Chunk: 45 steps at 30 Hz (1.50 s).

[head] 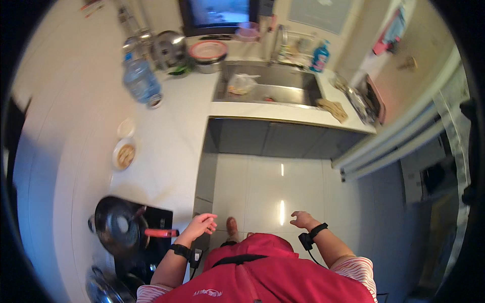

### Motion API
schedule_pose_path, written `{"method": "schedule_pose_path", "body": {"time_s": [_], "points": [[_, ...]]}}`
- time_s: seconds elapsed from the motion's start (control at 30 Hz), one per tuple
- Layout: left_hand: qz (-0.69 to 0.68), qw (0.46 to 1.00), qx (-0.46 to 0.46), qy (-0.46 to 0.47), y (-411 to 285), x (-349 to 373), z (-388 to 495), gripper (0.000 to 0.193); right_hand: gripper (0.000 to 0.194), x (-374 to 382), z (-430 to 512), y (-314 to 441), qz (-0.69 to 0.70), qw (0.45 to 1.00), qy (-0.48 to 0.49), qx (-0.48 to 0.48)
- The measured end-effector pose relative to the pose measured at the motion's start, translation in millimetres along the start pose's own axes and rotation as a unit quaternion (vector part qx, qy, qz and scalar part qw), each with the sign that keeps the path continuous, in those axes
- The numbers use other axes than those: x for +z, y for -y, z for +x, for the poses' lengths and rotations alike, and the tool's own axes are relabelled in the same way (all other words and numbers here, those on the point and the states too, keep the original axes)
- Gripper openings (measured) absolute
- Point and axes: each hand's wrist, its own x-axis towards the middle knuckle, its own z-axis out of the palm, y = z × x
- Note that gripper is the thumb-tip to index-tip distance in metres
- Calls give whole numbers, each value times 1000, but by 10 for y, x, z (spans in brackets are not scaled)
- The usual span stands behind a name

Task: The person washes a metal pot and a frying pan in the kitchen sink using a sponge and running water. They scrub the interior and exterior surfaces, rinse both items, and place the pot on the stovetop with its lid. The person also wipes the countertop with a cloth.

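My left hand [202, 225] hangs in the air by the counter's edge, its fingers apart and nothing in them. Just left of it, the red handle [161, 232] of a dark wok [117, 227] points my way. The wok sits on a black cooktop [163, 216], with what looks like a utensil over its rim. Over the tiled floor, my right hand [302, 219] is held out in front of me, slightly curled and holding nothing. Both wrists wear black straps with small boxes and cables.
A bowl of food [124, 154] stands on the white counter [170, 151], with a large water bottle [142, 81] farther back. Ahead is a steel sink [288, 85] containing a plastic bag [242, 84]. A cloth [333, 109] lies at its right. Lidded pots [108, 288] sit at lower left.
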Motion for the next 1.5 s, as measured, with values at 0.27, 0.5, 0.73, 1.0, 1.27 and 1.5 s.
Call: {"method": "schedule_pose_path", "body": {"time_s": [0.27, 0.5, 0.73, 1.0, 1.27, 1.5], "points": [[146, 975, -48, 160, -967, 105, 1957, 32, 44, 213, -386, -480, 209, 958, -99, 172], [216, 953, -53, 205, -1593, 635, 3159, 32, 46, 452, -475, -889, 262, 922, -103, 266], [241, 952, -86, 170, -2067, 1336, 3932, 32, 44, -134, -89, -1757, 288, 917, -136, 241], [186, 972, -83, 115, -2607, 1253, 4457, 33, 43, -1315, 802, -2342, 309, 914, -178, 195], [130, 983, -105, 78, -2937, 824, 5147, 34, 47, -2571, 1892, -2082, 258, 941, -177, 131], [98, 988, -113, 25, -3165, 529, 5419, 29, 62, -3876, 2933, -2204, 192, 893, -404, 45]]}}
